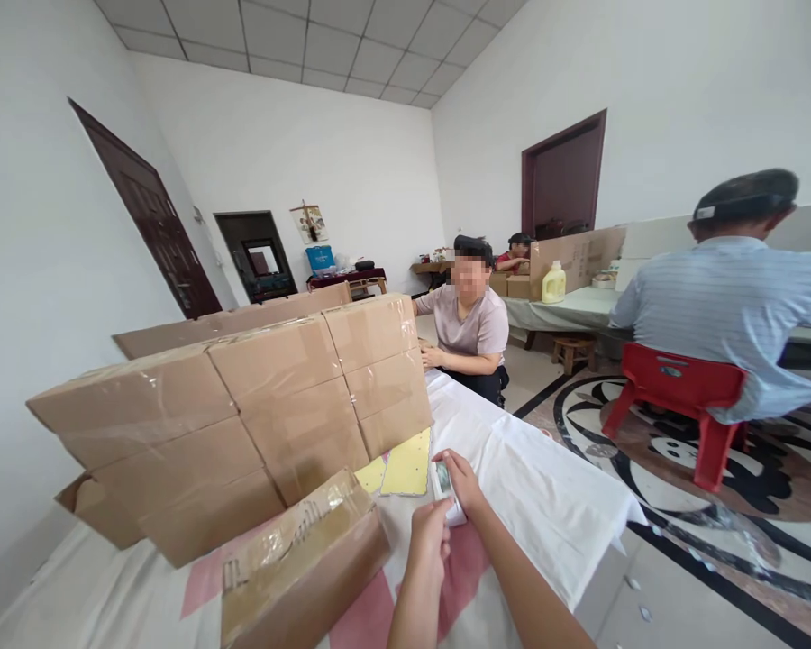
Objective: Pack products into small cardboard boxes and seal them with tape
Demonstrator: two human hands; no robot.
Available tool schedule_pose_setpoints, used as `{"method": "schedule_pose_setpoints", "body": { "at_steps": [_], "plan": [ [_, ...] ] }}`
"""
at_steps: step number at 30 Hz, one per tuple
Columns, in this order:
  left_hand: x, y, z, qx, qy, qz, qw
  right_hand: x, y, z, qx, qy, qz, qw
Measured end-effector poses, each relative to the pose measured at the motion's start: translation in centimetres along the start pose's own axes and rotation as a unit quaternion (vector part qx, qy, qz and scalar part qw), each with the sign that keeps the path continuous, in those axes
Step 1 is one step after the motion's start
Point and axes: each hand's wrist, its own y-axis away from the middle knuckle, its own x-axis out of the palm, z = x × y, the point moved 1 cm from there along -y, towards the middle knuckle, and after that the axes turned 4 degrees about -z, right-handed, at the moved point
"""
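I observe both hands meeting over the table, just ahead of the camera. My left hand [432, 534] comes up from below with its fingers closed narrowly on the lower end of a small white packet [444, 482]. My right hand [465, 482] reaches in from the right, fingers curled around the packet's upper side. The packet is held between the two hands just above the white cloth [554, 496] that covers the table; it bears a small dark label, whose print is too small to read.

Just beyond the hands, yellow sheets [409, 464] lie flat on the cloth, at the foot of a stack of cardboard boxes [257, 406] sealed with clear tape. A single taped box [304, 568] lies tilted to the left of my left forearm, over a pink patch [371, 622].

At the far end of the table, a seated person [469, 324] rests their hands on the edge. Well apart to the right, a person in a striped shirt [730, 306] sits on a red stool [682, 397] at another table, where a yellow bottle [554, 284] stands.
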Motion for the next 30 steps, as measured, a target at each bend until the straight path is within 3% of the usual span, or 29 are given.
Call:
{"method": "schedule_pose_setpoints", "body": {
  "at_steps": [5, 13, 22, 30],
  "plan": [
    [-0.1, 0.6, 1.7, -0.027, 0.02, 0.002, 0.999, -0.1, -0.1, 0.0, 0.003, 0.014, -0.003, 1.0],
    [0.1, 0.5, 1.7, -0.061, 0.042, 0.001, 0.997, -0.1, -0.3, -0.1, 0.014, 0.038, 0.006, 0.999],
    [0.2, 1.8, 2.2, -0.027, 0.044, -0.015, 0.999, 0.0, -0.5, -0.2, 0.015, 0.052, 0.015, 0.998],
    [0.3, 0.5, 3.3, 0.006, 0.018, -0.031, 0.999, 0.0, -0.3, 0.0, 0.018, 0.053, 0.011, 0.998]
  ]
}}
